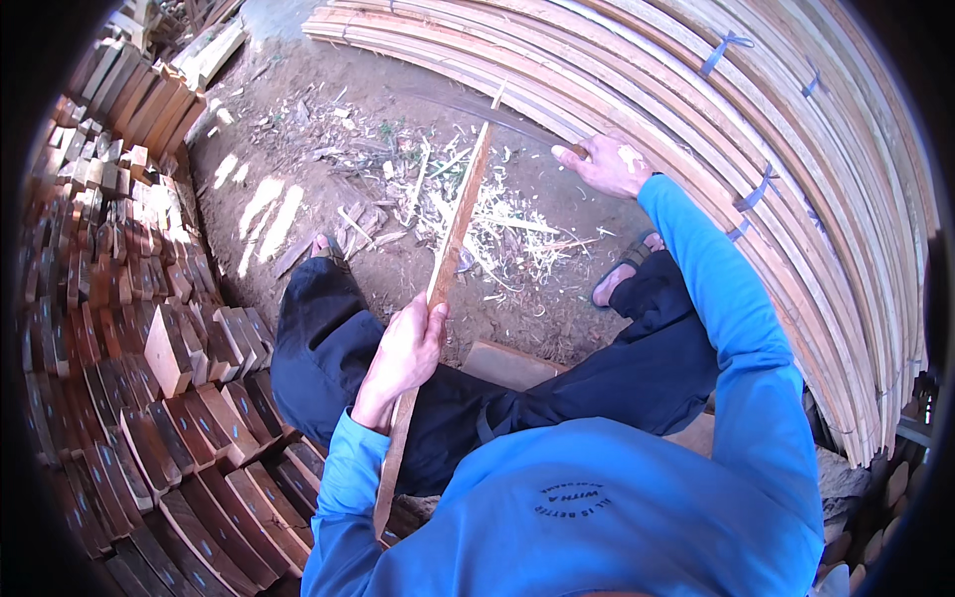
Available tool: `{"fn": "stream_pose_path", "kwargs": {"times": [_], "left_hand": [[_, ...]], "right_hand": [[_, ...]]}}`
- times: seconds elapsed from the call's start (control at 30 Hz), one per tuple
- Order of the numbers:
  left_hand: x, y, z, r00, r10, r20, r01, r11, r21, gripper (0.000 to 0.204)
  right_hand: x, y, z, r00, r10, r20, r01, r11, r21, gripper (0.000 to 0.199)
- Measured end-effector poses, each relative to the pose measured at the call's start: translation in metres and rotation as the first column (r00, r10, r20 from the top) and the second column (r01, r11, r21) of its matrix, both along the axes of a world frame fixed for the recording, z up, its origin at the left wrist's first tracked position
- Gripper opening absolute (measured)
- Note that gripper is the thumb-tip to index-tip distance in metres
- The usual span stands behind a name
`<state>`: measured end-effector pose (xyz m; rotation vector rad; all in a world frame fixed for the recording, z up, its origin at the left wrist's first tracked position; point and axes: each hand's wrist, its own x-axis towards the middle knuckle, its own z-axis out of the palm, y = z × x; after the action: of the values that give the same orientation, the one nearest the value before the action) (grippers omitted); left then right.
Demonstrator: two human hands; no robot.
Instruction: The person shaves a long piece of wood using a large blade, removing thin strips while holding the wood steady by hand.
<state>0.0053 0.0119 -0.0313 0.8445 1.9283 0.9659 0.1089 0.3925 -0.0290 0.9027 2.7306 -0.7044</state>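
Observation:
My left hand [406, 348] is wrapped round a long, rough wooden stake [458, 224]. Its narrow, pale tip points away from me over the ground, and its lower end runs back beside my left forearm. My right hand [609, 166], farther off to the right, grips the handle of a machete [522, 126]. The long dark blade reaches leftward, close to the stake's whittled far end; whether the two touch I cannot tell. Under the stake lies a scatter of pale wood shavings [517, 234] on the dirt.
Long strips of timber tied in bundles [637, 60] curve along the far and right side. Stacked short wooden blocks [149, 398] fill the left. My legs are spread, with sandalled feet beside the shavings. A flat board [509, 365] lies between my knees.

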Motion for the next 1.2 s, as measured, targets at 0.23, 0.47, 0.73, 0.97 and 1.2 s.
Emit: {"fn": "stream_pose_path", "kwargs": {"times": [0.23, 0.47, 0.73, 0.97, 1.2], "left_hand": [[0.001, -0.001, 0.025, 0.985, 0.065, 0.157, -0.057, 0.997, -0.055, 0.025], [0.0, 0.0, 0.03, 0.984, 0.146, 0.106, -0.138, 0.987, -0.076, 0.026], [-0.005, -0.005, 0.027, 0.981, 0.156, 0.116, -0.148, 0.986, -0.07, 0.027], [0.001, -0.004, 0.025, 0.994, 0.087, 0.063, -0.085, 0.996, -0.036, 0.028], [-0.001, 0.0, 0.031, 0.977, 0.115, 0.18, -0.115, 0.993, -0.013, 0.026]], "right_hand": [[-0.002, 0.024, -0.007, 0.999, -0.035, -0.011, 0.036, 0.995, 0.093, 0.08], [0.004, 0.018, 0.003, 0.986, 0.117, -0.119, -0.109, 0.992, 0.069, 0.078], [-0.006, -0.002, 0.013, 0.994, 0.104, -0.044, -0.103, 0.994, 0.036, 0.078], [-0.001, 0.011, 0.007, 0.999, -0.047, -0.002, 0.047, 0.996, 0.08, 0.076], [0.012, 0.003, 0.021, 0.98, 0.187, -0.071, -0.183, 0.981, 0.065, 0.07]]}}
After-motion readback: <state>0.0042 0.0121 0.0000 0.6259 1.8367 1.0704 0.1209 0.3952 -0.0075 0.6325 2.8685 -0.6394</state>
